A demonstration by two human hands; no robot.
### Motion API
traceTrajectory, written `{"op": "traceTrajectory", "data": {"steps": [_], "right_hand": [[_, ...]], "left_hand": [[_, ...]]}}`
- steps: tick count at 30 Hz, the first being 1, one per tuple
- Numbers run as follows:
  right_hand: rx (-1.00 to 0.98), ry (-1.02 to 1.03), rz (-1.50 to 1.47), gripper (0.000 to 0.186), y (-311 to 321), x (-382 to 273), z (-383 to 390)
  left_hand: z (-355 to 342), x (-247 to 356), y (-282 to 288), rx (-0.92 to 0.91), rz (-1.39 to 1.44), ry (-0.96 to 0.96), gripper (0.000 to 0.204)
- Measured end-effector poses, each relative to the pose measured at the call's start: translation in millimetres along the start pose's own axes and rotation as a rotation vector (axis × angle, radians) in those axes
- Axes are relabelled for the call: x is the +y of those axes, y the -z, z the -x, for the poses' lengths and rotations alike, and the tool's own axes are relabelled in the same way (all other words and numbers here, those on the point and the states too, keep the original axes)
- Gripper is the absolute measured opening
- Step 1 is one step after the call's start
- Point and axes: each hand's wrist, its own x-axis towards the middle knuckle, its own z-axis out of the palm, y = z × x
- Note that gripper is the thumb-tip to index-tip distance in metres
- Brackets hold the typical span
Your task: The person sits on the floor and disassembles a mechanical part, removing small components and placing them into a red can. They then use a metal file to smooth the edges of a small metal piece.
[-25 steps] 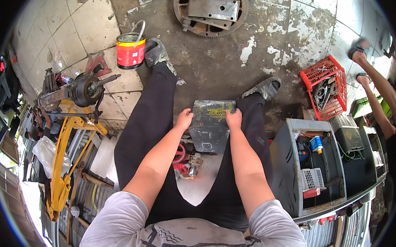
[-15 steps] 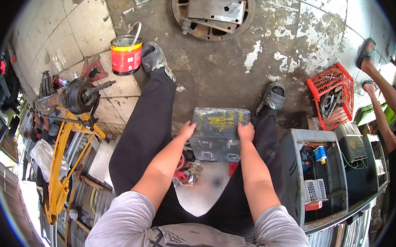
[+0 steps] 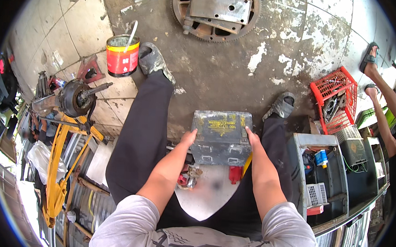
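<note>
A dark grey, scuffed metal box (image 3: 221,127) with yellow lettering and latches sits between my legs, beyond a pale surface (image 3: 199,195). My left hand (image 3: 189,137) is closed on its left side and my right hand (image 3: 252,137) on its right side, fingers partly hidden. Red metal fittings (image 3: 187,179) lie just nearer than the box on the left, and a red object (image 3: 235,174) shows below its right part.
A red-yellow can (image 3: 121,59), toothed metal wheel with plates (image 3: 219,8) and red crate (image 3: 336,99) surround my feet. Left are an axle assembly (image 3: 76,99), yellow steel frame (image 3: 59,170) and distant people (image 3: 42,126). Right are metal cabinets (image 3: 320,174) and another person's legs (image 3: 387,106).
My hands and the box have moved right and down in the picture; the box's latched side shows more. The surroundings have shifted slightly with the camera.
</note>
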Motion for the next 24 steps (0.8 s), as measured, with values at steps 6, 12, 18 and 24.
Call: {"op": "traceTrajectory", "data": {"steps": [6, 12, 18, 24], "right_hand": [[-0.162, -0.101, -0.325, 0.091, 4.6, 25.0, -10.3], [-0.245, -0.156, -0.442, 0.081, 16.9, 15.6, -20.7], [-0.283, -0.217, -0.316, 0.089, 9.1, 14.9, -30.0], [-0.161, -0.155, -0.256, 0.092, 5.4, 3.9, -26.9]], "left_hand": [[21.6, 3.4, -13.7, 0.233, -0.014, 0.03, 0.085], [44.0, 1.7, -2.2, 0.14, 0.332, -0.046, 0.071], [19.0, 4.9, -5.8, -0.04, 0.605, 0.043, 0.098], [20.2, 34.4, 2.3, 0.15, 0.179, 0.073, 0.101]]}}
